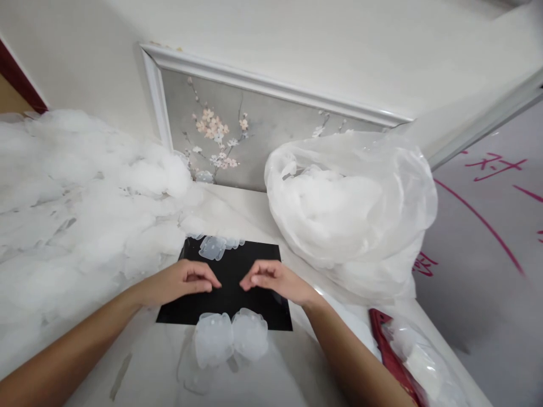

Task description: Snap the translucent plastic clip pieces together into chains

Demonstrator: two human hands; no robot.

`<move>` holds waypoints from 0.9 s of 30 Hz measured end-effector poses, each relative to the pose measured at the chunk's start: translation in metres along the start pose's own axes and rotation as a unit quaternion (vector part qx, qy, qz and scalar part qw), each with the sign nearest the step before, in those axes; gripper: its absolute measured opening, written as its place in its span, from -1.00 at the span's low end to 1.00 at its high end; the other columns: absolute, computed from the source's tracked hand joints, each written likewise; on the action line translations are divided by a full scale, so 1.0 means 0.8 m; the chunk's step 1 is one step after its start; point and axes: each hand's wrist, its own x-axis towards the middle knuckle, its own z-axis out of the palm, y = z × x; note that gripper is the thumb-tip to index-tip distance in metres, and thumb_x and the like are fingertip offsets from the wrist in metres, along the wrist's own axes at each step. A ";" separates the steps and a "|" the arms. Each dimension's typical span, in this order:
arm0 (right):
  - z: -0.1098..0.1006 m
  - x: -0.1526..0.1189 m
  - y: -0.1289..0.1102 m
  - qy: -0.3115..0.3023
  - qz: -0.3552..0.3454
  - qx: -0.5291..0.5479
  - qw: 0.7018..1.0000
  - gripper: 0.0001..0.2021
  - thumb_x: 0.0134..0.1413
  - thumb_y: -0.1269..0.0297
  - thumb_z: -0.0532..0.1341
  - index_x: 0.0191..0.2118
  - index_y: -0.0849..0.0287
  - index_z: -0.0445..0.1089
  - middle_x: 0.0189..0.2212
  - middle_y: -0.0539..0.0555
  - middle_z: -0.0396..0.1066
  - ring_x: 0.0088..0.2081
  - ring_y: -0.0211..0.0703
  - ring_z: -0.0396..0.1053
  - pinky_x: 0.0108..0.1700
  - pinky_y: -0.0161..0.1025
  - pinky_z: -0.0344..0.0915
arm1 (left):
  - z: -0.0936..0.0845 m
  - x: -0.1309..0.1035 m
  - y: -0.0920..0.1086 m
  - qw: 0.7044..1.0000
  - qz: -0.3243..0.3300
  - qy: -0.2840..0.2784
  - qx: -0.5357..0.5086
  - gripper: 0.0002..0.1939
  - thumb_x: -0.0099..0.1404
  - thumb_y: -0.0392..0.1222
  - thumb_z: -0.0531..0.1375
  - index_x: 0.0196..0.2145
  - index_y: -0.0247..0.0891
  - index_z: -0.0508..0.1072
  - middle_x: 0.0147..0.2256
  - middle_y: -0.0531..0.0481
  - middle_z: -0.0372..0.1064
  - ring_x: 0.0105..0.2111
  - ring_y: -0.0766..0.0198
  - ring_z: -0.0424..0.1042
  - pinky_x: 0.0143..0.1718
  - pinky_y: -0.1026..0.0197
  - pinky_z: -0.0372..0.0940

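My left hand (190, 278) hovers over the left half of a black mat (231, 302), its fingers loosely curled and the thumb a little apart from them. Facing it from the right, my right hand (276, 278) is bent in the same way, with a gap between the two hands. I see nothing in either one. Two joined puffs of sheer white fabric, shaped like a bow (214, 339), lie across the mat's near edge. At its far edge rest several flat, translucent petal-shaped pieces (212, 247).
A large heap of sheer white pieces (85, 192) covers the left side. Back right stands a clear plastic bag (352, 209) filled with white material. A red object (388, 345) and a clear packet (428, 367) lie at right, beside a whiteboard (487, 226) with red writing.
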 end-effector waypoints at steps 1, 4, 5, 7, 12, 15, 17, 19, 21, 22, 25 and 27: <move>0.001 0.011 0.003 0.074 -0.007 -0.056 0.996 -0.84 0.18 0.19 0.21 -0.23 0.17 0.43 -0.21 0.12 0.53 -0.21 -0.11 0.51 -0.05 -0.05 0.40 | -0.001 0.006 -0.003 0.997 -0.008 0.060 0.038 -0.71 0.33 0.01 0.14 -0.11 -0.09 0.57 -0.13 -0.05 0.52 -0.15 0.11 0.48 -0.11 0.14 0.35; 0.004 0.049 0.013 0.197 -0.061 -0.276 0.939 -0.76 0.09 0.46 0.19 -0.11 0.13 0.43 -0.09 0.15 0.43 -0.20 -0.09 0.47 -0.05 -0.03 0.41 | -0.004 0.025 -0.018 0.962 0.019 0.184 0.199 -0.71 0.34 -0.08 0.10 -0.06 -0.12 0.51 -0.08 -0.08 0.46 -0.08 0.06 0.43 -0.07 0.07 0.32; 0.004 0.062 0.015 0.203 -0.084 -0.345 0.913 -0.68 0.06 0.52 0.17 -0.07 0.12 0.43 -0.02 0.19 0.38 -0.14 -0.05 0.45 -0.01 0.00 0.39 | -0.005 0.032 -0.023 0.945 0.040 0.201 0.256 -0.71 0.34 -0.11 0.09 -0.05 -0.14 0.50 -0.07 -0.09 0.44 -0.06 0.04 0.40 -0.06 0.05 0.31; 0.004 0.083 0.017 0.191 -0.121 -0.445 0.866 -0.62 0.05 0.57 0.15 -0.03 0.11 0.44 0.08 0.24 0.31 -0.04 0.04 0.41 0.06 0.07 0.34 | -0.006 0.043 -0.031 0.913 0.078 0.206 0.343 -0.74 0.35 -0.15 0.07 -0.09 -0.17 0.49 -0.09 -0.12 0.42 -0.05 0.02 0.38 -0.07 0.03 0.29; 0.004 0.097 0.013 0.189 -0.144 -0.446 0.863 -0.78 0.19 0.47 0.10 -0.18 0.11 0.47 0.03 0.17 0.40 -0.22 -0.08 0.48 -0.05 -0.06 0.38 | 0.000 0.050 -0.034 0.889 0.117 0.195 0.396 -0.70 0.40 -0.22 -0.03 -0.40 -0.20 0.44 -0.35 -0.08 0.38 -0.28 0.10 0.36 -0.17 0.06 0.28; 0.008 0.071 0.007 0.204 -0.146 -0.367 0.896 -0.80 0.17 0.44 0.09 -0.21 0.09 0.43 -0.12 0.09 0.50 -0.29 -0.15 0.48 -0.16 -0.17 0.39 | 0.014 0.038 -0.028 0.885 0.136 0.186 0.404 -0.71 0.38 -0.25 -0.01 -0.44 -0.19 0.41 -0.41 -0.05 0.36 -0.35 0.12 0.33 -0.24 0.08 0.25; 0.011 0.044 0.006 0.179 -0.145 -0.356 0.906 -0.81 0.13 0.47 0.09 -0.26 0.08 0.41 -0.22 0.06 0.52 -0.24 -0.11 0.49 -0.13 -0.15 0.37 | 0.022 0.028 -0.024 0.883 0.152 0.173 0.410 -0.74 0.37 -0.26 0.02 -0.44 -0.18 0.41 -0.41 -0.05 0.38 -0.36 0.14 0.33 -0.28 0.09 0.22; 0.015 0.017 0.008 0.153 -0.137 -0.357 0.911 -0.83 0.10 0.48 0.10 -0.30 0.09 0.39 -0.17 0.07 0.52 -0.15 -0.06 0.48 -0.06 -0.09 0.34 | 0.026 0.019 -0.020 0.890 0.150 0.157 0.400 -0.78 0.35 -0.23 0.06 -0.43 -0.18 0.42 -0.39 -0.03 0.40 -0.36 0.15 0.33 -0.31 0.12 0.21; 0.016 -0.003 0.014 0.146 -0.120 -0.343 0.920 -0.87 0.10 0.45 0.13 -0.30 0.10 0.39 -0.01 0.12 0.46 -0.12 -0.05 0.47 -0.03 -0.04 0.33 | 0.024 0.014 -0.016 0.913 0.115 0.150 0.362 -0.81 0.36 -0.16 0.10 -0.39 -0.18 0.43 -0.34 -0.02 0.42 -0.33 0.15 0.36 -0.30 0.14 0.23; 0.016 -0.010 0.018 0.154 -0.110 -0.326 0.926 -0.90 0.11 0.42 0.15 -0.29 0.11 0.39 0.07 0.15 0.40 -0.15 -0.08 0.47 -0.03 -0.03 0.34 | 0.021 0.013 -0.015 0.925 0.091 0.155 0.335 -0.82 0.36 -0.12 0.10 -0.35 -0.18 0.43 -0.29 -0.02 0.42 -0.30 0.15 0.37 -0.28 0.14 0.25; 0.013 -0.015 0.033 0.224 -0.071 -0.261 0.936 -0.89 0.18 0.30 0.14 -0.23 0.12 0.40 0.12 0.20 0.30 -0.34 -0.21 0.43 -0.14 -0.07 0.40 | 0.012 0.017 -0.016 0.947 0.026 0.179 0.266 -0.78 0.36 -0.04 0.10 -0.14 -0.16 0.43 -0.11 -0.06 0.38 -0.15 0.08 0.39 -0.17 0.09 0.29; 0.012 -0.008 0.041 0.275 -0.045 -0.245 0.929 -0.85 0.20 0.23 0.15 -0.17 0.11 0.40 0.03 0.19 0.32 -0.37 -0.20 0.39 -0.19 -0.07 0.42 | 0.011 0.023 -0.021 0.950 0.003 0.194 0.243 -0.66 0.33 0.01 0.14 0.00 -0.15 0.39 -0.05 -0.09 0.34 -0.07 0.03 0.36 -0.09 0.02 0.30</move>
